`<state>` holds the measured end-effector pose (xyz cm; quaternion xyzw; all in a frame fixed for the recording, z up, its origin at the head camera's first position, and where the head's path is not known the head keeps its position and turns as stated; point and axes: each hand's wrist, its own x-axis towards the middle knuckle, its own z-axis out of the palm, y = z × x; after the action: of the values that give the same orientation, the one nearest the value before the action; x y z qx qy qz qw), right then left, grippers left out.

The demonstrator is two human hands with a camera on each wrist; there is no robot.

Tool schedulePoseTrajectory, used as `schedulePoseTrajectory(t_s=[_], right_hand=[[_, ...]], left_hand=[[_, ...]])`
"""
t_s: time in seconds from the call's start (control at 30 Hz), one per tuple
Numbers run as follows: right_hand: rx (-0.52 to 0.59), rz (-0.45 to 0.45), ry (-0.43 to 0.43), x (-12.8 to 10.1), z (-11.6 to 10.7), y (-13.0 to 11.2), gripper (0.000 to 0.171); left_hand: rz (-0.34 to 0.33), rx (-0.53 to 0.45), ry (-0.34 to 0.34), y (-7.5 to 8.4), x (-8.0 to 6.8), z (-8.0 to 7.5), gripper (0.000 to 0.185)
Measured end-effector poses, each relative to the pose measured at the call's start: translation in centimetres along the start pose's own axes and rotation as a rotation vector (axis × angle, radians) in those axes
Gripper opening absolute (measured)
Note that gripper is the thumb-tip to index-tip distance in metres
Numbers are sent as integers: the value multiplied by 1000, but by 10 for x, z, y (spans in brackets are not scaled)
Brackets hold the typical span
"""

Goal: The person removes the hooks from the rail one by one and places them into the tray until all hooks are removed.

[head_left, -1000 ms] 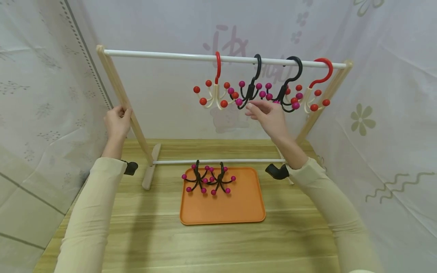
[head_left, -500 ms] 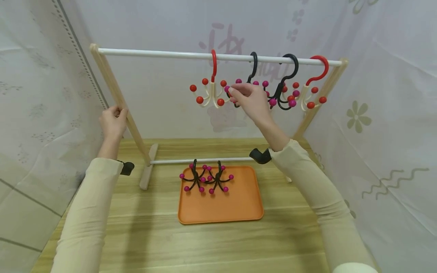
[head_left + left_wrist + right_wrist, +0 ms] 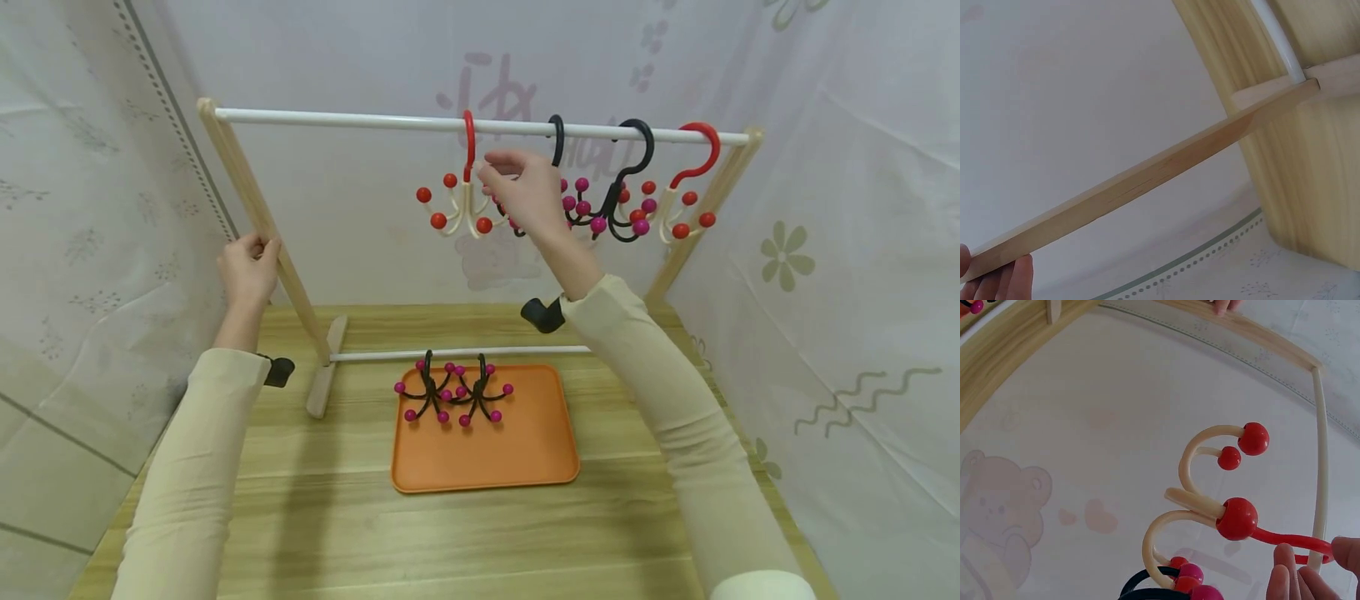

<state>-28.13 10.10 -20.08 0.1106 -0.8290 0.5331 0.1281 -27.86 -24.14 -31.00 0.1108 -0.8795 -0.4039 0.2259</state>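
A wooden rack with a white top rod (image 3: pixel 360 122) stands on the table. My left hand (image 3: pixel 258 246) grips its left post (image 3: pixel 255 208); the left wrist view shows my fingertips (image 3: pixel 997 284) on that post (image 3: pixel 1147 178). My right hand (image 3: pixel 487 169) is raised to the cream hanger with red balls (image 3: pixel 459 208) and pinches its red hook (image 3: pixel 469 142). In the right wrist view my fingertips (image 3: pixel 1288 572) close on the red hook (image 3: pixel 1279 539). A black hanger with magenta balls (image 3: pixel 557 133) hangs partly hidden behind that hand.
Further right on the rod hang another black hanger (image 3: pixel 630 179) and a second cream one with a red hook (image 3: pixel 690 183). An orange tray (image 3: pixel 487 454) on the wooden table (image 3: pixel 450 533) holds two black hangers (image 3: pixel 453 398). Curtains close in on all sides.
My right hand has risen and moved left, from under the black hanger to the red hook of the cream hanger. My left hand stays on the post.
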Motion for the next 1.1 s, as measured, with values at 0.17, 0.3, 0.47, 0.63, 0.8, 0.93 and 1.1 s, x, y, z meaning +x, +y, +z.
schedulePoseTrajectory(t_s=[0.17, 0.3, 0.47, 0.63, 0.8, 0.93, 1.1], right_hand=[[42, -23, 7, 5, 10, -5, 32], [42, -52, 39, 8, 17, -7, 30], [-13, -62, 108, 11, 21, -8, 25], [-14, -73, 139, 12, 20, -7, 20], [50, -95, 145, 11, 18, -5, 21], [130, -129, 128, 10, 15, -6, 23], [203, -150, 73, -3, 9, -20, 22]], left_hand=[[6, 6, 1, 0, 0, -1, 37], [15, 12, 2, -1, -1, 0, 37], [23, 14, 6, -1, 0, 0, 37], [22, 14, 13, -2, 0, 0, 38], [26, 15, 15, -3, -1, 1, 38], [26, 21, 14, -3, -2, 1, 38], [27, 15, 13, -4, 0, 2, 38]])
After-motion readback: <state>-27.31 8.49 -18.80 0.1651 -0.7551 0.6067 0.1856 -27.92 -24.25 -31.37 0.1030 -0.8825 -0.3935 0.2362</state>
